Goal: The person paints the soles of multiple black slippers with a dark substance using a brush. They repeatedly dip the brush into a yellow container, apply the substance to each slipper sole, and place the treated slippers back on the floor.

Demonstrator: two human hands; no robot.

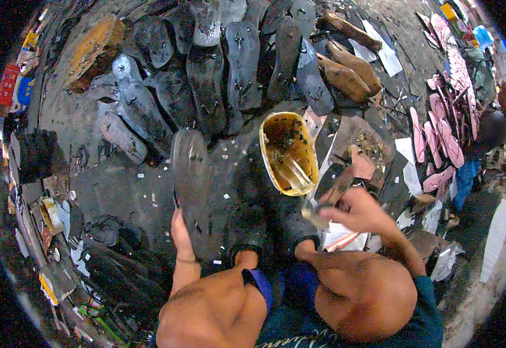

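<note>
My left hand (182, 236) is closed on the lower left edge of a long dark shoe sole (190, 162), which stands tilted with its worn face showing. My right hand (354, 211) grips a brush (315, 216), smeared by motion, its pale end pointing down and left. Just up and left of that hand is a cut-open yellow plastic tub (266, 165) with amber, glue-like residue and dark specks inside. Beyond the sole, several grey and black soles (205, 87) lie side by side, with metal bits or thread ends on them.
Brown wooden shoe lasts (351, 72) lie at the far right of the soles, and a wooden block (95, 52) at the far left. Pink sandal soles (450, 139) are piled on the right, near another person (467, 177). Scraps (62, 217) litter the left side.
</note>
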